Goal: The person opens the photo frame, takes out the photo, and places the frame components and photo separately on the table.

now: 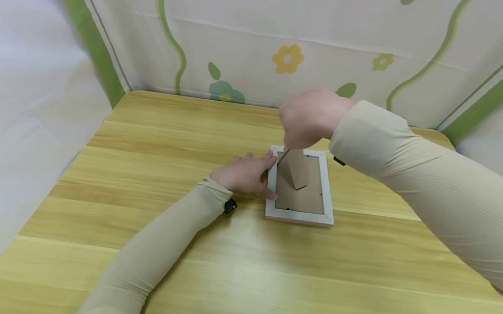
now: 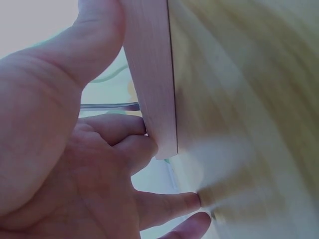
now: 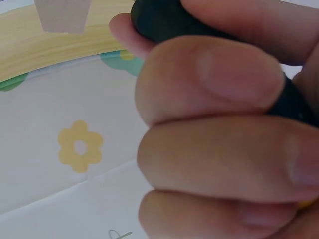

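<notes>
One white, brown-backed rectangular picture frame [image 1: 312, 191], likely light and stiff, lies on the yellow wooden table [image 1: 238, 283]; I favour its left rim [image 1: 270, 209], where the left hand [image 1: 247, 173] rests spread-fingered while the right hand [image 1: 313, 116] grips a dark-handled, metal-shafted tool [image 3: 162, 21].

Frame [image 1: 325, 190] on table [image 1: 238, 278], tool [image 1: 283, 156] apparently atop it

Room over the near tabletop [image 1: 266, 281], left fingers [image 2: 135, 150] blocking the frame's [image 1: 298, 216] left edge, cloth [image 1: 244, 49] behind

Left hand [image 1: 246, 174] low, fingers [image 2: 167, 205] spread, right hand [image 1: 310, 117] raised and curled, both arms [image 1: 450, 188] outstretched
</notes>
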`<state>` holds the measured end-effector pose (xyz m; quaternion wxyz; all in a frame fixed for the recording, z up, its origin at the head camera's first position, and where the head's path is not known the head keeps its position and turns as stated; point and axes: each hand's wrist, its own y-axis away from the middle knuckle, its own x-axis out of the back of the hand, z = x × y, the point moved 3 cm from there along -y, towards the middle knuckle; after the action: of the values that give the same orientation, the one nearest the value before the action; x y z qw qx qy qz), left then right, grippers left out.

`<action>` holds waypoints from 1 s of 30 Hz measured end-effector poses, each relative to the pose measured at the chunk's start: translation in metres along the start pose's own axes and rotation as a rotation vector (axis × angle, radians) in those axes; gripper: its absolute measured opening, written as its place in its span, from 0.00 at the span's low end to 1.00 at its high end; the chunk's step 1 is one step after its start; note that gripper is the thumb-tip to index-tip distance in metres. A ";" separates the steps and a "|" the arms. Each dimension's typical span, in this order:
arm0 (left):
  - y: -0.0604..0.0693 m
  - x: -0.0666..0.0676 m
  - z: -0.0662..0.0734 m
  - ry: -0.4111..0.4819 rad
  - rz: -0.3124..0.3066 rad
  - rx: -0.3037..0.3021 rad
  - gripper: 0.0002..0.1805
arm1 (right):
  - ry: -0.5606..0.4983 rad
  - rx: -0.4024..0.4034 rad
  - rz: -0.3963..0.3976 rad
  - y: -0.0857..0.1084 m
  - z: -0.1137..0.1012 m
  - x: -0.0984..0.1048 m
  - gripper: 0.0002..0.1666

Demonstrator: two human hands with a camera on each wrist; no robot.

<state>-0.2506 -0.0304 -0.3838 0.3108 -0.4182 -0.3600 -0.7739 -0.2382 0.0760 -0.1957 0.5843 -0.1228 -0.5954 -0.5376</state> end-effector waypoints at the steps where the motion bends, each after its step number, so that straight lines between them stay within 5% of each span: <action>1: 0.000 0.000 0.000 0.000 -0.001 -0.003 0.60 | -0.009 0.003 -0.003 0.000 0.001 -0.001 0.10; 21: 0.000 0.002 0.004 -0.002 -0.004 -0.024 0.59 | -0.201 -0.033 -0.058 0.006 0.016 -0.016 0.21; 28: -0.003 0.000 0.000 -0.013 -0.004 -0.027 0.60 | -0.217 -0.091 0.028 0.013 0.017 -0.029 0.09; 30: -0.004 0.000 -0.002 -0.010 -0.002 -0.023 0.60 | -0.200 -0.114 0.057 0.015 0.014 -0.032 0.12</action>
<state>-0.2543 -0.0294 -0.3859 0.3030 -0.4254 -0.3531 -0.7762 -0.2247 0.1080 -0.2108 0.5292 -0.2254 -0.6154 -0.5389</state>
